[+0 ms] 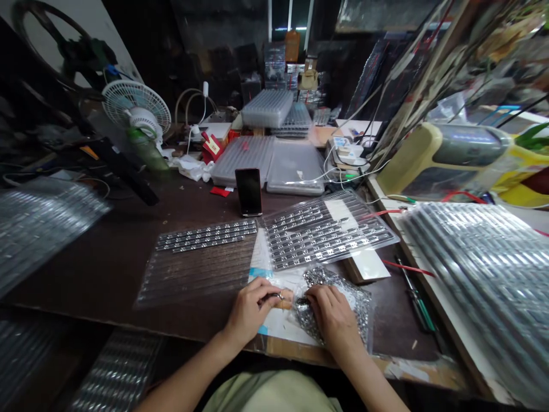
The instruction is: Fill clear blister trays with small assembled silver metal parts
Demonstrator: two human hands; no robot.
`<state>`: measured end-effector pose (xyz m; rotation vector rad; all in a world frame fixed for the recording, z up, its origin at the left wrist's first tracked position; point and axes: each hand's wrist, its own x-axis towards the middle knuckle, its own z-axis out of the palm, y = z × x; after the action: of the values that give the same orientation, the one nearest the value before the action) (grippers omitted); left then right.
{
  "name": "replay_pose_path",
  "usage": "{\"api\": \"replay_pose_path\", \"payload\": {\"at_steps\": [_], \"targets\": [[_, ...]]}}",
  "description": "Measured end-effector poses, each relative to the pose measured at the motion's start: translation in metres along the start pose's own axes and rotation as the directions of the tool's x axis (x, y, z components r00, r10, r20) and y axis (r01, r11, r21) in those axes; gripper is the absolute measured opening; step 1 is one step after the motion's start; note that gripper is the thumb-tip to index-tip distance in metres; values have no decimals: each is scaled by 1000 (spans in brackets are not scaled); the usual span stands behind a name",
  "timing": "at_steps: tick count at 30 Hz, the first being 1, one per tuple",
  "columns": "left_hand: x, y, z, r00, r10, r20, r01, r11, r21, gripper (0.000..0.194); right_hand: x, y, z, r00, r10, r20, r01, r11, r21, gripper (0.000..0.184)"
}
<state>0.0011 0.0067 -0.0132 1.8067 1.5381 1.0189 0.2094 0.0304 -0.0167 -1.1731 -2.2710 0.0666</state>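
Note:
My left hand (pixel 247 309) is closed in a pinch on a small shiny metal part (pixel 280 296), whose exact kind is too small to make out. Beneath it lies a small tan block (pixel 285 300) on white paper. My right hand (pixel 337 315) rests over a clear plastic bag of small metal parts (pixel 359 300), its fingertips drawn together among them; what they pinch is hidden. Beyond my hands, a clear ribbed tray (pixel 295 246) holds rows of dark and silver parts. Another ribbed tray (pixel 201 269), to the left, has several filled rows along its far side.
A phone (pixel 249 193) stands upright behind the trays. On the right are a white box (pixel 371 264), a green-handled screwdriver (pixel 422 309) and stacked ribbed trays (pixel 484 274). More trays (pixel 43 223) lie at the left, near a fan (pixel 137 109). The table's front edge is close to me.

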Motion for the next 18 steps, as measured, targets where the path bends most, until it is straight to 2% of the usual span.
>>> {"api": "replay_pose_path", "payload": {"at_steps": [5, 11, 15, 18], "targets": [[0, 1, 3, 998, 69, 4, -69, 994, 87, 13, -1, 1, 3, 999, 32, -31, -28, 994, 105, 21], [-1, 4, 4, 995, 98, 19, -100, 982, 157, 12, -2, 2, -1, 999, 34, -24, -30, 990, 140, 28], [0, 6, 5, 996, 93, 17, -94, 983, 161, 13, 0, -5, -6, 993, 119, -21, -112, 971, 213, 23], [1, 4, 4, 998, 67, 3, -67, 994, 88, 13, 3, -17, -2, 981, 185, 53, -192, 932, 306, 20]]}}
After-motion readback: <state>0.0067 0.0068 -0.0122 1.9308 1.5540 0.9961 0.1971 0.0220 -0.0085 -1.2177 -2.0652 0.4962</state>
